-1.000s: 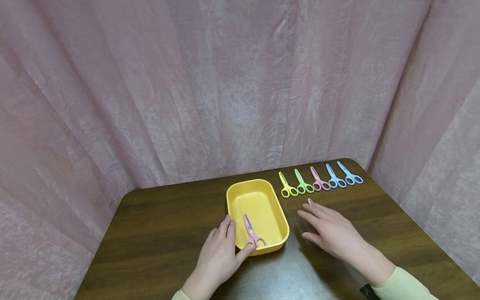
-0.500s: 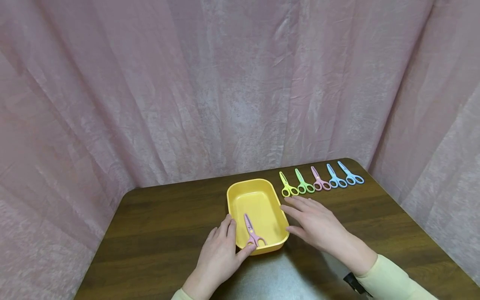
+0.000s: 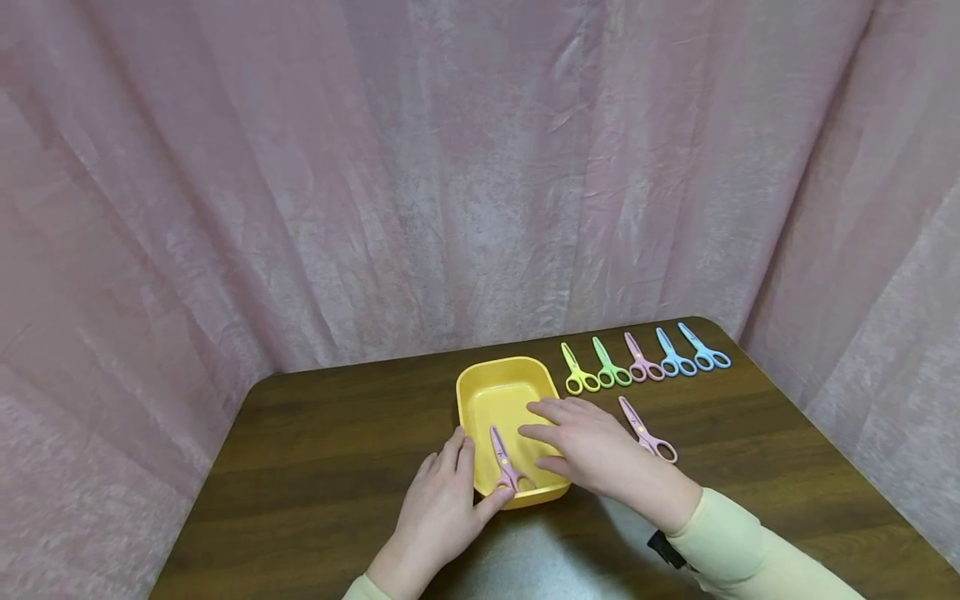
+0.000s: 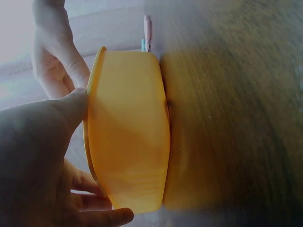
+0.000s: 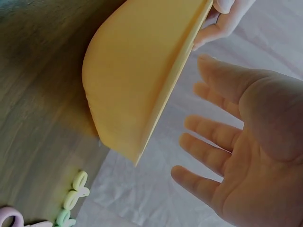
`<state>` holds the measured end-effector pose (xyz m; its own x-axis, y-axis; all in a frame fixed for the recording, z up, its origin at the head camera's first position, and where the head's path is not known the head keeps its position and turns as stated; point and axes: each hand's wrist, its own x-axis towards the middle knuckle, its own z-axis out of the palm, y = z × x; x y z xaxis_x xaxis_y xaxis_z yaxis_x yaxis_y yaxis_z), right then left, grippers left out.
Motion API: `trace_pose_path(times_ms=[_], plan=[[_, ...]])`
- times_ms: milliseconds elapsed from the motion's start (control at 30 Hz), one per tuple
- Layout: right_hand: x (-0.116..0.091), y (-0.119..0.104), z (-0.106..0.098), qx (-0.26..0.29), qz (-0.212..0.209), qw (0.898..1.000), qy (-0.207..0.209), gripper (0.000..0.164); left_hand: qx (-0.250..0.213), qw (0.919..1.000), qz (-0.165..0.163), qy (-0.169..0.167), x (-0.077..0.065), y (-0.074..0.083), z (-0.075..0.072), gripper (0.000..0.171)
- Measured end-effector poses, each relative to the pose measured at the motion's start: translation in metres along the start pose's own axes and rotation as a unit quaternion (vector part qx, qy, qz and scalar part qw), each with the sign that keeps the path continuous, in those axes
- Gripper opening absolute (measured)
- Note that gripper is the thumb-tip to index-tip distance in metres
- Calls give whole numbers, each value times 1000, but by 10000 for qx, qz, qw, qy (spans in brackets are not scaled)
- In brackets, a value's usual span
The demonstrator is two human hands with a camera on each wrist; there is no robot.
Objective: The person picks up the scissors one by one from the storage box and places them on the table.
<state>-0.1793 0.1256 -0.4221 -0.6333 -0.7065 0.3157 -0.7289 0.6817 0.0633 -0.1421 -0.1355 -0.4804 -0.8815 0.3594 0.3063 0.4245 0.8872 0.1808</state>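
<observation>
A yellow rectangular tray [image 3: 468, 383] stands on the table, with pink scissors [image 3: 504, 460] lying at its near end. My left hand [image 3: 442, 500] holds the tray's near left corner, thumb at the near rim and fingers along the left side. In the left wrist view the left thumb [image 4: 75, 101] meets the rim. My right hand [image 3: 588, 442] hovers over the tray's right side, fingers spread and holding nothing. The right wrist view shows the right palm [image 5: 251, 175] bare beside the rim. Another pair of pink scissors [image 3: 639, 429] lies on the table, partly behind the right wrist.
Along the back right lies a row of scissors: yellow [image 3: 576, 371], green [image 3: 611, 364], pink [image 3: 642, 361] and two blue pairs, one blue pair [image 3: 675, 358] beside the other blue pair [image 3: 701, 350]. Pink curtains [image 3: 480, 183] hang behind the dark wooden table [image 3: 322, 467].
My right hand has moved left from over the pink scissors on the table to above the tray, uncovering those scissors. The left hand and tray have stayed in place.
</observation>
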Motion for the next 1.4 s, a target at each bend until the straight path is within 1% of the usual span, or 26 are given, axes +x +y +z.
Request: trace_pose_path(times_ms=[167,367,533,633,767,867,1033,1133,1300,1400], plan=[[6,1,6,0,-143,9997,-176,46,-8,10000,-24,-47,1,0,0,90],[11,0,10,47,-331,9988,-353,49,6,10000,-41,-19,1,-1,1,90],[16,-2,12,212,-394,9973,-584,50,15,10000,-51,-39,1,-1,1,89],[19,-3,14,298,-515,9966,-569,49,-3,10000,-40,-72,1,-1,0,90],[23,-3,18,314,-755,9957,-430,44,9,10000,-20,-76,1,-1,0,91],[26,-3,21,284,-816,9951,-481,40,20,9999,-31,-105,1,-1,0,91],[29,-2,25,367,-694,9932,-860,38,5,9999,-53,-163,1,-1,0,92],[31,-2,26,497,-659,9910,-1057,39,13,9999,-14,-103,1,-1,0,91],[33,-3,28,656,-780,9876,-1197,40,18,10000,67,45,-1,-1,0,89],[34,-4,29,679,-884,9861,-1233,37,22,9999,80,77,-1,-1,0,88]])
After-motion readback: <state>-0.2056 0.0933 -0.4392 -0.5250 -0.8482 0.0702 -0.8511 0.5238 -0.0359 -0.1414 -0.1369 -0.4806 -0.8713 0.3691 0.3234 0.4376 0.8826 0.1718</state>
